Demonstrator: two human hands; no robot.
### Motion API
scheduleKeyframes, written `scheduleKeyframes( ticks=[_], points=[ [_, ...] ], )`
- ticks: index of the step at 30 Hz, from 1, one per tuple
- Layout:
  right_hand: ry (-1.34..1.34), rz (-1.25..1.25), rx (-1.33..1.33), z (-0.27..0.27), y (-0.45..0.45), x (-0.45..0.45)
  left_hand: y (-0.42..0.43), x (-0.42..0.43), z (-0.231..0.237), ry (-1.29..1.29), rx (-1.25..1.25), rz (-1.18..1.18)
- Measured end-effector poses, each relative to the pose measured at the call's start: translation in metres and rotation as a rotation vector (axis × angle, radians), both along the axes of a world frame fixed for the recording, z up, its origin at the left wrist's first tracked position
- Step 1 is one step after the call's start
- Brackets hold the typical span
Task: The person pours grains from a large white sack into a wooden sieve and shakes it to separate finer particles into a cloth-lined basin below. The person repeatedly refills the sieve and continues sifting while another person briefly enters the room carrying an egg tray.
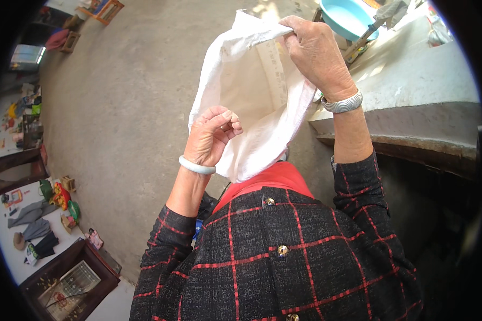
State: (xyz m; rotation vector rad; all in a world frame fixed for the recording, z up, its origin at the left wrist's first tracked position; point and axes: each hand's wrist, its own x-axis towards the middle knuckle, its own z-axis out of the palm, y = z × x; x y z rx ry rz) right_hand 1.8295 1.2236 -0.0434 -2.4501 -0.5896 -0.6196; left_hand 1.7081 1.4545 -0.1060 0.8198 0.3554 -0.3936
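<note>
A white woven plastic sack [251,116] hangs in front of my body with its mouth wide toward me; faint printing shows through its wall. At the upper right of the sack, my right hand [315,54] grips the rim between thumb and bent fingers, and a patterned silver bracelet circles that wrist. My left hand [217,132] is over the sack's near left edge, its fingers curled and the thumb against the forefinger. Whether those fingertips pinch anything cannot be made out. A pale bangle is on the left wrist. The bottom of the sack is hidden.
A light blue basin [347,18] stands at the upper right, beside a pale plastered ledge [417,88] close to my right arm. Grey concrete floor [116,100] lies to the left. Along the far left wall are wooden-framed doors, hanging clothes and small stools [70,42].
</note>
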Motion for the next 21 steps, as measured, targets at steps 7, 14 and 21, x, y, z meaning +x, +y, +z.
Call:
scheduleKeyframes(
  ticks=[7, 14, 21],
  points=[
    [0.047, -0.017, -0.001, -0.006, 0.001, 0.003, -0.003, -0.004, 0.006, -0.023, 0.144, 0.044],
    [0.075, -0.021, 0.008, -0.013, -0.006, 0.011, 0.051, 0.018, 0.023, -0.306, 0.478, 0.223],
    [0.105, -0.005, -0.059, -0.001, -0.003, 0.032, 0.051, 0.062, 0.035, -0.658, 1.552, -0.031]
  ],
)
